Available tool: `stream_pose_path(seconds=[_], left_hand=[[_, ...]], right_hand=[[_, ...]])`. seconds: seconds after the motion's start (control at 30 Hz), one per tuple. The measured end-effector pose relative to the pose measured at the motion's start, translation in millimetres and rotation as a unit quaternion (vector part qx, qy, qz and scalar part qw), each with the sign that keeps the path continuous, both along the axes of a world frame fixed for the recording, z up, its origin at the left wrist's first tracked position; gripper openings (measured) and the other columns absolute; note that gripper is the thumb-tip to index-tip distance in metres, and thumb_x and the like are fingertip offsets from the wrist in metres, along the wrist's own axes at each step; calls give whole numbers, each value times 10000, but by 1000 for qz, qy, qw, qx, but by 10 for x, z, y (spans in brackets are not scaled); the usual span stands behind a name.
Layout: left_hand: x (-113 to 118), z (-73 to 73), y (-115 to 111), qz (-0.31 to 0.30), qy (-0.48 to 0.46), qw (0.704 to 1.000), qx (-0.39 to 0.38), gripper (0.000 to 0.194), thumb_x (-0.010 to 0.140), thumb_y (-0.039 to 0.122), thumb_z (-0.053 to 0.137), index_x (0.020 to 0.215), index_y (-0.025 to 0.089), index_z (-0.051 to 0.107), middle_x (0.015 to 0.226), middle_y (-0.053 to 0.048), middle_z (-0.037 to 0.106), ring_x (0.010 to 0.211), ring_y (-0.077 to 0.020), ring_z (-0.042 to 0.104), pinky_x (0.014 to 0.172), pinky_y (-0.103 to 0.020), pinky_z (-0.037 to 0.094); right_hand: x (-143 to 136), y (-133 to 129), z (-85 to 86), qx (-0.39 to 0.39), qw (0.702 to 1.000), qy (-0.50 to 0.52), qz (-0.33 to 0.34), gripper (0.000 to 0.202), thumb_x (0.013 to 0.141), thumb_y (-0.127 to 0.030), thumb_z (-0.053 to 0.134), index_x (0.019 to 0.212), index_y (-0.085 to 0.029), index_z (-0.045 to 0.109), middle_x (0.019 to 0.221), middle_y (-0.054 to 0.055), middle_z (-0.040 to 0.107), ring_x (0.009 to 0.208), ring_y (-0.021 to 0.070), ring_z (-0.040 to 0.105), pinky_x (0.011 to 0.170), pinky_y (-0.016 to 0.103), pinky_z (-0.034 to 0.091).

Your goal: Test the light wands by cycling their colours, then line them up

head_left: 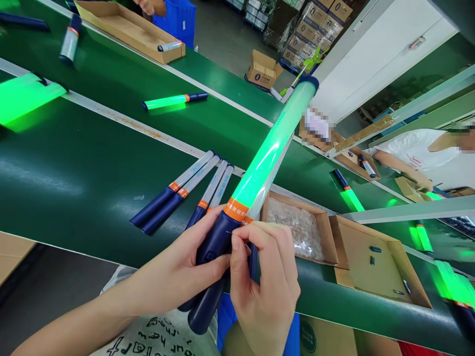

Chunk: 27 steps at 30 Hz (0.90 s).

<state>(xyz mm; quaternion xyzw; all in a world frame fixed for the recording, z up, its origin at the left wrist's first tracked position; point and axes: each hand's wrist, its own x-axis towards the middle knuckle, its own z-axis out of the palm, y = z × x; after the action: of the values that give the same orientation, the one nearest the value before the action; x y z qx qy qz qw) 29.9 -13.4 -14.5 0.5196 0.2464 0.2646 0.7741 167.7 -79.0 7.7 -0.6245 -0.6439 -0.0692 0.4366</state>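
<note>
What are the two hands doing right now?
Left hand: closed around the dark blue handles of the glowing green baton and another baton beneath.
Right hand: fingertips pinched at the lit baton's handle, just below its orange band.

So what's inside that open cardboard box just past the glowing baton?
The cardboard box holds a heap of small clear pieces, too small to identify. The lit baton covers its near-left corner.

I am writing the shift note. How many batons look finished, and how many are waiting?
Done: one lit green baton lies farther up the belt. In hand: the left hand grips a glowing baton while the right hand pinches near its orange band. Left: four unlit batons lie beside them.
</note>
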Motion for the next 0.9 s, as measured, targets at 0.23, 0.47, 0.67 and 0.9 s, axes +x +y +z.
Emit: stream_pose_path(seconds=[0.23,0.47,0.67,0.9], left_hand=[[15,-7,-1,18,9,1000,-6,623,1021,322,709,1605,418,514,1620,1,581,1558,-313,469,1215,-371,531],[15,4,15,43,34,999,-2,684,989,366,738,1628,347,495,1640,-22,567,1578,-325,436,1244,-386,496],[5,-64,37,51,71,995,43,675,996,397,706,1628,307,488,1625,-23,583,1571,-317,450,1277,-394,453],[-154,-506,79,156,151,976,-2,787,958,477,715,1648,265,402,1647,-82,555,1542,-340,490,1287,-460,425]], right_hand=[[-18,-10,-7,11,999,-41,-14,78,1035,-61,598,1055,-131,625,988,52,666,949,147,591,892,314,531],[-51,-57,-78,29,994,-97,-42,176,990,-49,680,1142,-136,701,988,39,710,909,153,615,883,305,548],[-31,-114,-165,-3,983,-176,-49,250,1008,-79,649,1252,-94,699,1059,94,738,1009,222,627,926,370,566],[-332,-181,-674,-169,982,74,-48,574,1109,-342,524,1656,-235,385,1297,99,729,1013,188,749,831,281,620]])
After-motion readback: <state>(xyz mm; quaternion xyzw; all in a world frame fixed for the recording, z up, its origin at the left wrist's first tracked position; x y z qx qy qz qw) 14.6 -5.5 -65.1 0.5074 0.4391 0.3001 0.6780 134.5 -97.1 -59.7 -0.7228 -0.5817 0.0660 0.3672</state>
